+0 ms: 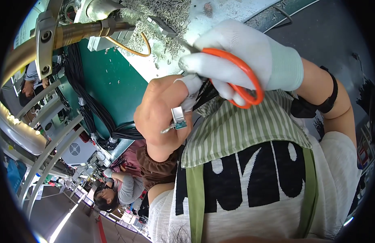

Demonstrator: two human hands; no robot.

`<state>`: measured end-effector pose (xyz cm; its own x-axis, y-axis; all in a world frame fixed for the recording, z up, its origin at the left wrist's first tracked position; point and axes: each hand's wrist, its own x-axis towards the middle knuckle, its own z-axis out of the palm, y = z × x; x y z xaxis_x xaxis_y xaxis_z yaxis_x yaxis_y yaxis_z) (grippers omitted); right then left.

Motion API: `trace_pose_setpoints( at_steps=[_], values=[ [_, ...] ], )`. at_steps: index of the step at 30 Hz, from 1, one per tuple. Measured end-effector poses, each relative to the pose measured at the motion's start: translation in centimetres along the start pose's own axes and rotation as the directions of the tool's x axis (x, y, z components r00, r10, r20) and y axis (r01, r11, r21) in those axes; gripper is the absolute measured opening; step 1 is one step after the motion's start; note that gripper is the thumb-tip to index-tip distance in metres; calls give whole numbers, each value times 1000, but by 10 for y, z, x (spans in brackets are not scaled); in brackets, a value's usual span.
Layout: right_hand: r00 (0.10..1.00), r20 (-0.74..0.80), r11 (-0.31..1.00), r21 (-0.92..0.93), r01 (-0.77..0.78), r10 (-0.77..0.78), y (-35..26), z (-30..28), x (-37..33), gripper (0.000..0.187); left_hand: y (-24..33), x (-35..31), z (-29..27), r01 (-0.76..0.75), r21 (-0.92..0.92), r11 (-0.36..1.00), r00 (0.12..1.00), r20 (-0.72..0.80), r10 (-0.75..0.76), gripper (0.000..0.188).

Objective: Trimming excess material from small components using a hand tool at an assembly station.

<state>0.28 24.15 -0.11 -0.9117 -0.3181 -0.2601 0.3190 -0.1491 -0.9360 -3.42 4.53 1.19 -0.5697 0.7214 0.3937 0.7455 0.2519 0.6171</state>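
Observation:
My right hand (pixel 236 56), in a white glove, grips scissors (pixel 249 75) by their orange handles. The dark blades point to the upper left, partly hidden by the glove. Close below, my left hand (pixel 161 113) is curled with white covers on its fingertips. From its fist sticks a small connector (pixel 178 114) with a silver metal shell and a green part. Dark strands (pixel 206 92) show between the two hands, partly hidden by the fingers. Both hands are in front of the striped apron (pixel 246 125), beside the bench edge.
Small metal clippings (pixel 167 12) lie heaped on the white bench top. A brass-coloured machine rod (pixel 78 34) and a bent copper-coloured tube (pixel 145 46) reach over it. Black cable bundles (pixel 84 93) hang over a green surface (pixel 110 81). Other people (pixel 127 188) sit farther left.

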Motion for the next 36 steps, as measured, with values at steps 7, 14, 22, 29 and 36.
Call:
trace_pose_setpoints(
  at_steps=[7,14,22,29,36],
  values=[
    [885,-128,788,-525,321,-447,5,12,-2,17,-1,-3,-4,196,-237,951,973,170,-158,22],
    [674,-181,483,-826,291,-716,17,16,-1,23,2,5,-3,488,-804,340,771,215,-599,16],
    [561,38,-15,-999,46,-827,19,11,-5,11,1,8,6,527,-484,699,795,-10,-606,11],
    [658,-64,101,-995,18,-750,34,13,-6,25,-3,10,0,533,-834,143,697,337,-633,8],
    [793,-136,548,-790,275,-594,32,8,-3,14,-3,6,16,470,-571,673,814,-16,-581,18]
  ],
)
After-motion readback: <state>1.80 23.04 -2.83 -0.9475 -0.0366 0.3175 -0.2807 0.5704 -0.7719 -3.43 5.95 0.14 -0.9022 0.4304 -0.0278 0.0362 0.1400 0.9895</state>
